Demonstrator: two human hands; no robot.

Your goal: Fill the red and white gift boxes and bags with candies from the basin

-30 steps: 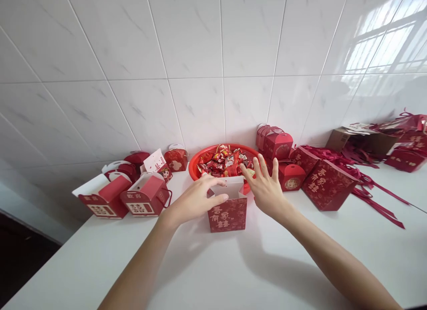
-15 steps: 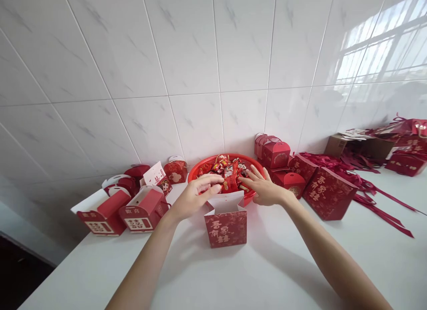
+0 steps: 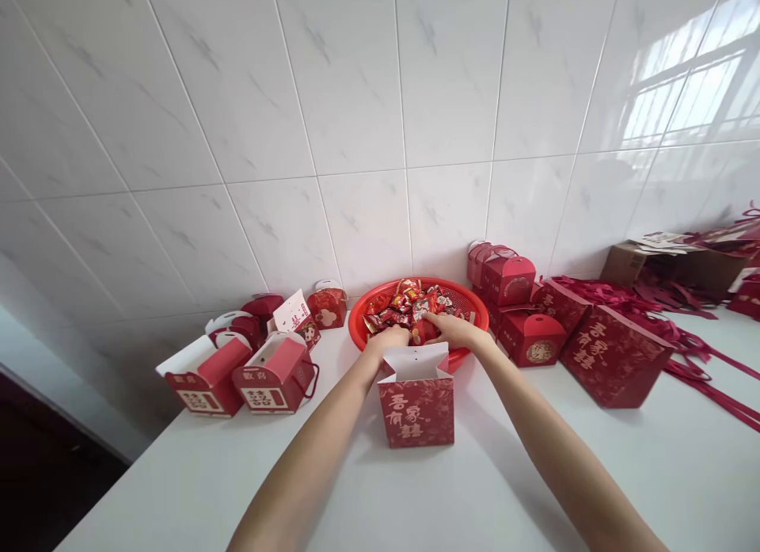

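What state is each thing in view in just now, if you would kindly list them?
Nearest red box: upright, top open
Red basket: holding wrapped candies
Wrapped candies: loosely heaped
Left hand: at the candies, grip hidden
Right hand: at the candies, grip unclear
Leftmost box: top flap open
Ribbons: loose, tangled
Cardboard box: open

There was 1 red basket (image 3: 355, 327), 1 open box (image 3: 419, 413) w/ gold script in front, & 2 more script boxes (image 3: 617, 358) on R. L side had 2 square-panel boxes (image 3: 273, 378) & approx. 4 small boxes (image 3: 329, 308) behind; R stack (image 3: 511, 283), min. 3. 1 cardboard carton (image 3: 621, 264); candies (image 3: 395, 306) & ribbons (image 3: 617, 293) were too jumbled to count.
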